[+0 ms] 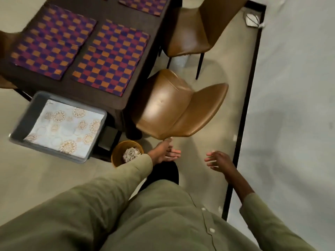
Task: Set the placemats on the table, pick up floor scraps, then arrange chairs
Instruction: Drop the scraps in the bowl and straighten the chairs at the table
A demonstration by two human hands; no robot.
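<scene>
Several purple and orange checkered placemats [112, 58] lie flat on the dark table [101, 98]. A brown leather chair [174, 105] stands at the table's near right corner, its back toward me. My left hand [165, 151] is open just below the chair's back edge, fingers spread, holding nothing. My right hand [217, 161] hovers open to the right of it, apart from the chair. A small golden bin [117, 153] with crumpled scraps inside sits on the floor, partly hidden by my left sleeve.
A grey tray [23, 120] holding a white floral placemat [67, 127] stands by the table's near edge. A second brown chair [192, 28] stands farther along the right side. A black floor strip [243, 113] runs along the right; a white object [252, 19] lies in the far corner.
</scene>
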